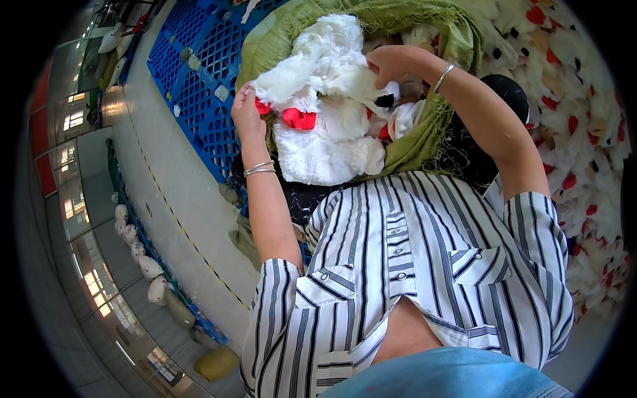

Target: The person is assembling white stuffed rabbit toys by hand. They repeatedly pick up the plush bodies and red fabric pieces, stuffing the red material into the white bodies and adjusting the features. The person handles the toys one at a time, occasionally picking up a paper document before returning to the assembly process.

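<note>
A white, furry, limp plush toy skin (328,60) with red patches lies spread in front of me, over my lap and an open green woven sack (458,30). My left hand (248,116) is closed on its left edge, fingertips pinched beside a red patch. On the other side my right hand (401,65) has its fingers curled at the skin's right edge, closed on white fur; the fingertips are partly hidden. More white plush pieces with red and black bits (405,119) show inside the sack.
Blue plastic pallets (199,79) lie to the left of the sack. A large heap of white plush skins with red parts (570,99) fills the right side. Along the far left wall stand several white bags (152,268) and a yellow sack (215,363).
</note>
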`<state>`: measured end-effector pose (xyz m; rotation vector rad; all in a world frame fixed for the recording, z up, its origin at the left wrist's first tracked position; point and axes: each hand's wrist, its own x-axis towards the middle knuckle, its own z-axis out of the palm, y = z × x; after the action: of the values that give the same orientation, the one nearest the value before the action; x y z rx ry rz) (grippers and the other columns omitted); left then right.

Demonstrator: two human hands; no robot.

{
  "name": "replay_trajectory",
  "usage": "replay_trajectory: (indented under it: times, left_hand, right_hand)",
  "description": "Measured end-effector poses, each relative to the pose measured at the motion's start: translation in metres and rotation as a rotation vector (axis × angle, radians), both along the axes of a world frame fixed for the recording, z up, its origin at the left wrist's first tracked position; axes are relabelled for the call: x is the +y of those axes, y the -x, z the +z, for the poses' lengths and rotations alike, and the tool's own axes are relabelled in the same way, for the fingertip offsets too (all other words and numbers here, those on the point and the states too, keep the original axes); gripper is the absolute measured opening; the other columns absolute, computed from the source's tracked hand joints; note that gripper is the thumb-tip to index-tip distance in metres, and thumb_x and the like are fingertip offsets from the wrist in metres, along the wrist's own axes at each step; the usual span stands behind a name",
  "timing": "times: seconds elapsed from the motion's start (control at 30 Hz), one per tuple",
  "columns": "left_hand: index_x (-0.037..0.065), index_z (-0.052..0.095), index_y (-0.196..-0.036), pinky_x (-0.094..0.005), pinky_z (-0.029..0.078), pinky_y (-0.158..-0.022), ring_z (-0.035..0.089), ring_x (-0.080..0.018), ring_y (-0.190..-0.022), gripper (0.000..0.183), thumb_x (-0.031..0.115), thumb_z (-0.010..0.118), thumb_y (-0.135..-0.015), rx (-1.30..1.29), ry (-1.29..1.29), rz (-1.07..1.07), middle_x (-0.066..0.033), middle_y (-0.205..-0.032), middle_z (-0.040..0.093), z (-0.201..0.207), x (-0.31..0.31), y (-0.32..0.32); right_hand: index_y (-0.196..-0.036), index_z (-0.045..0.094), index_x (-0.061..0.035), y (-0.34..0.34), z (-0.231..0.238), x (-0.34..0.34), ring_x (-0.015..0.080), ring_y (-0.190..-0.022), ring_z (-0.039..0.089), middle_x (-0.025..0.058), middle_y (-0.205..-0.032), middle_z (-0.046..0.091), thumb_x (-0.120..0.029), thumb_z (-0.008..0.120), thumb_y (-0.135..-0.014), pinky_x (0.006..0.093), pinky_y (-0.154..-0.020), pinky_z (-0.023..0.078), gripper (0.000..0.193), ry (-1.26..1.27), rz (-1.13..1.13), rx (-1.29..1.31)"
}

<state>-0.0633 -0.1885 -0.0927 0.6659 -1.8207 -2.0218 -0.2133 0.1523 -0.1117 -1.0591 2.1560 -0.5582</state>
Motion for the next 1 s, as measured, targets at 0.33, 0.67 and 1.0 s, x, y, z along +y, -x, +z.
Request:
replay_trajectory:
  times: [0.33,0.67,1.0]
  left_hand:
    - [0.000,0.059,-0.111,-0.0374,0.056,-0.082,0.067,-0.0236,-0.095,0.014,0.005,0.054,-0.098,0.249,-0.089,0.229,-0.0129,-0.108,0.066,-0.004,-0.017,0.005]
    - [-0.001,0.063,-0.104,-0.0265,0.049,-0.082,0.063,-0.0151,-0.088,0.014,0.005,0.058,-0.093,0.204,0.269,0.367,-0.0086,-0.101,0.067,0.014,0.011,0.012]
    - [0.003,0.056,-0.123,-0.0235,0.051,-0.067,0.060,-0.0077,-0.073,0.038,0.010,0.070,-0.089,0.145,0.358,-0.492,-0.0044,-0.099,0.069,0.053,0.157,0.013]
  right_hand:
    - [-0.089,0.070,0.0031,0.011,-0.039,-0.005,0.0357,-0.081,0.068,0.0210,-0.087,0.071,-0.028,0.077,-0.069,0.0427,-0.070,0.053,0.038,-0.033,-0.151,0.282]
    - [-0.077,0.067,0.0037,0.030,-0.020,0.002,0.0346,-0.063,0.062,0.0199,-0.072,0.066,-0.023,0.063,-0.079,0.0425,-0.056,0.048,0.027,0.069,-0.158,0.218]
    - [-0.103,0.064,-0.0022,-0.007,0.101,0.016,0.0139,-0.072,0.064,0.0063,-0.083,0.066,-0.022,0.056,-0.097,0.0299,-0.070,0.052,0.022,0.445,-0.198,0.027]
